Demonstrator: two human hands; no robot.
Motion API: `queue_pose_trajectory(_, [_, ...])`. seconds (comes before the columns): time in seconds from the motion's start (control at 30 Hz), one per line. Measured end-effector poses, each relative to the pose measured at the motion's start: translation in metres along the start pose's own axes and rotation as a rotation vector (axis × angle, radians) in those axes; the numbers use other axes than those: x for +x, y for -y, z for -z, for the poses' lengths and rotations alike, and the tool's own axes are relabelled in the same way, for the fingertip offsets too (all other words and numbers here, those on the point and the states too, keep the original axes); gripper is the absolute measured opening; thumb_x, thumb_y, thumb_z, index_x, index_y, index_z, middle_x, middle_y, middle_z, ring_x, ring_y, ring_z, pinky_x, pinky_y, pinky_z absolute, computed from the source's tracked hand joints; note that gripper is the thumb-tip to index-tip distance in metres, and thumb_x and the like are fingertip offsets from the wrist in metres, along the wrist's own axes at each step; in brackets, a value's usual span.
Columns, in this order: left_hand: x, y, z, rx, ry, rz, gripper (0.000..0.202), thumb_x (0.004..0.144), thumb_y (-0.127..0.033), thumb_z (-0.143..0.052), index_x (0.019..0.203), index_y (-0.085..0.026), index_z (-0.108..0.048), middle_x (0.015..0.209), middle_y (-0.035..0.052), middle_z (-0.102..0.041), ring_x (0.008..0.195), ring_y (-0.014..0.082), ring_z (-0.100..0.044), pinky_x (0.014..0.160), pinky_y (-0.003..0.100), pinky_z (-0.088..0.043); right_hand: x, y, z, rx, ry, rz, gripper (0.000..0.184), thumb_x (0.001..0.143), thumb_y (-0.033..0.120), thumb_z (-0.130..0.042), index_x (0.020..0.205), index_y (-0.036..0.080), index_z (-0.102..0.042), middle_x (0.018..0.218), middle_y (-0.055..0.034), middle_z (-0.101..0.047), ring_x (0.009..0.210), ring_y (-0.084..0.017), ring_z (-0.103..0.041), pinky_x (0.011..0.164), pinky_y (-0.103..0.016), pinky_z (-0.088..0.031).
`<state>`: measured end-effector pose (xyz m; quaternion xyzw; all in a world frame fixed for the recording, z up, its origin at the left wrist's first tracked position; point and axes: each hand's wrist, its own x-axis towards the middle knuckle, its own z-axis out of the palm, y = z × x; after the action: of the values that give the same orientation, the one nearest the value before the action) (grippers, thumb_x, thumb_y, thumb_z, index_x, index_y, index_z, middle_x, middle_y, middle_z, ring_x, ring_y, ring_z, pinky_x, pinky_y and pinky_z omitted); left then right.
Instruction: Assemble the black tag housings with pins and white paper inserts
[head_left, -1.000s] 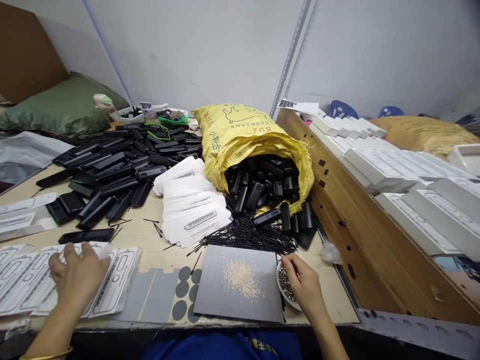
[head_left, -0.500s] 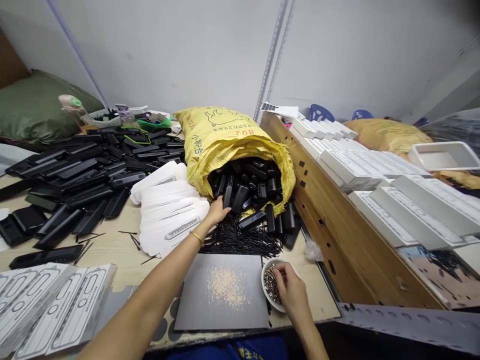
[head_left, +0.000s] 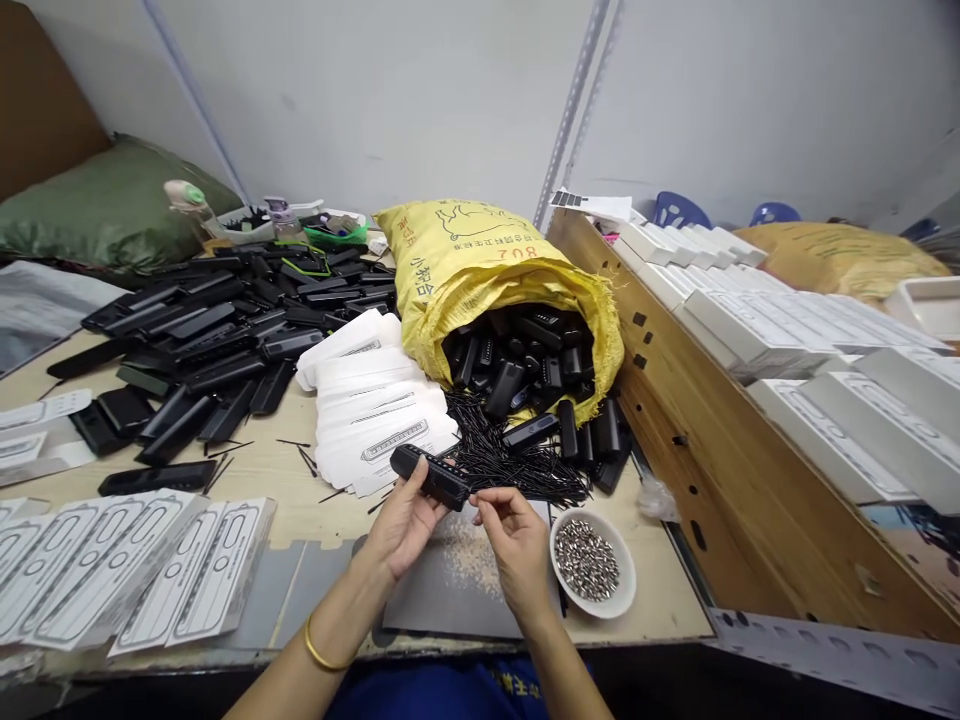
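My left hand (head_left: 405,528) grips a long black plastic case (head_left: 436,478), tilted with its row of small slots facing up. At the case's right end my right hand (head_left: 519,552) is closed in a pinch; what sits between the fingertips is too small to make out. Both hands are above a grey board (head_left: 420,600) strewn with pale beige bits (head_left: 476,562). Just right of my right hand stands a white bowl (head_left: 628,590) of small shiny metal pieces (head_left: 586,560). Beyond the hands lies a heap of thin black sticks (head_left: 517,465).
A yellow woven sack (head_left: 480,250) full of black cases opens towards me. White printed cards (head_left: 375,400) lie left of it, near a pile of black cases (head_left: 210,330). White boxes (head_left: 210,580) stand front left. A wooden partition (head_left: 675,430) borders the right side.
My left hand has come back from the sack's mouth with a black case. My right hand has left the bowl and moved left to the case's end. The view has shifted.
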<state>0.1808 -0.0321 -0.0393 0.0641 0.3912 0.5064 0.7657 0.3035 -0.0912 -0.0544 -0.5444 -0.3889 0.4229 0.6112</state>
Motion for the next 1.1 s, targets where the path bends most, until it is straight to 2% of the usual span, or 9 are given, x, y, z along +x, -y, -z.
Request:
queue_pose_trajectory(0.23, [-0.007, 0.003, 0.005, -0.048, -0.041, -0.013, 0.018, 0.09, -0.015, -0.052, 0.106, -0.011, -0.058, 0.099, 0.0134, -0.07, 0.09, 0.0206, -0.069, 0.085, 0.037, -0.057, -0.008, -0.008, -0.004, 0.072, -0.026, -0.055, 0.02, 0.082, 0.036, -0.063, 0.088, 0.018, -0.063, 0.076, -0.0026, -0.067, 0.062, -0.012, -0.059, 0.059, -0.026, -0.049])
queue_pose_trajectory(0.37, [-0.009, 0.005, 0.005, -0.067, -0.059, -0.015, 0.019, 0.089, -0.016, -0.055, 0.107, -0.012, -0.058, 0.099, 0.0131, -0.07, 0.09, 0.0207, -0.069, 0.086, 0.038, -0.057, -0.011, -0.012, -0.005, 0.024, -0.034, -0.039, 0.021, 0.083, 0.038, -0.061, 0.086, 0.017, -0.062, 0.075, -0.0036, -0.067, 0.061, -0.013, -0.058, 0.059, -0.027, -0.049])
queue_pose_trajectory(0.53, [-0.011, 0.01, 0.004, -0.09, -0.056, 0.023, 0.017, 0.091, -0.017, -0.053, 0.105, -0.01, -0.059, 0.097, 0.0138, -0.071, 0.087, 0.0197, -0.07, 0.081, 0.034, -0.059, -0.011, -0.018, -0.008, -0.116, -0.122, 0.105, 0.021, 0.087, 0.037, -0.055, 0.086, 0.018, -0.063, 0.083, -0.0048, -0.063, 0.081, -0.017, -0.059, 0.075, -0.031, -0.049])
queue_pose_trajectory(0.67, [-0.012, 0.016, 0.003, -0.113, -0.029, 0.059, 0.016, 0.093, -0.018, -0.049, 0.1, -0.009, -0.061, 0.097, 0.0136, -0.071, 0.089, 0.0201, -0.07, 0.085, 0.036, -0.058, -0.01, -0.019, -0.012, -0.138, -0.173, 0.183, 0.018, 0.088, 0.033, -0.054, 0.08, 0.019, -0.063, 0.088, -0.0045, -0.055, 0.089, -0.018, -0.055, 0.081, -0.033, -0.046])
queue_pose_trajectory(0.93, [-0.016, 0.023, -0.002, -0.207, -0.089, 0.137, 0.02, 0.096, -0.02, -0.043, 0.095, -0.009, -0.06, 0.091, 0.0121, -0.072, 0.084, 0.0167, -0.07, 0.083, 0.031, -0.058, -0.008, -0.033, -0.017, 0.1, -0.206, 0.072, 0.014, 0.085, 0.033, -0.055, 0.083, 0.019, -0.058, 0.096, -0.0052, -0.054, 0.095, -0.018, -0.053, 0.088, -0.034, -0.044])
queue_pose_trajectory(1.1, [-0.017, 0.026, -0.003, -0.23, -0.113, 0.124, 0.019, 0.096, -0.02, -0.043, 0.093, -0.01, -0.059, 0.09, 0.0109, -0.071, 0.083, 0.0153, -0.069, 0.08, 0.029, -0.058, -0.008, -0.034, -0.014, 0.058, -0.199, 0.086, 0.014, 0.085, 0.032, -0.056, 0.083, 0.019, -0.059, 0.1, -0.0062, -0.054, 0.1, -0.02, -0.053, 0.089, -0.035, -0.043])
